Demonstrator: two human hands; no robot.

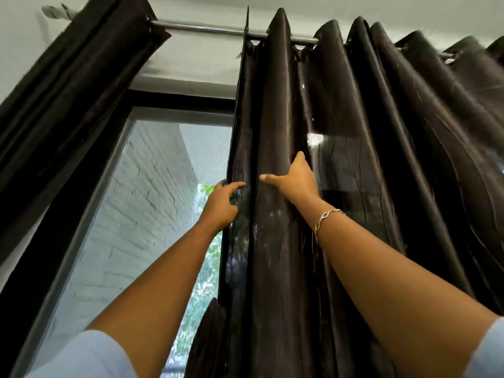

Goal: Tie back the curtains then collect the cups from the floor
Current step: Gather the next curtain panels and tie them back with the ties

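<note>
A dark brown shiny curtain [354, 159] hangs in deep folds from a metal rod [207, 28] on the right. A second dark curtain [68, 85] is bunched at the upper left. My left hand [221, 205] curls its fingers around the right curtain's left edge. Spread flat with thumb out, my right hand [297, 178] presses against a fold just to the right of it. A thin bracelet [326, 218] circles the right wrist. No cups or floor show in this upward view.
Between the curtains a black-framed window [152, 203] shows a white brick wall and green leaves outside. White wall and ceiling lie above the rod.
</note>
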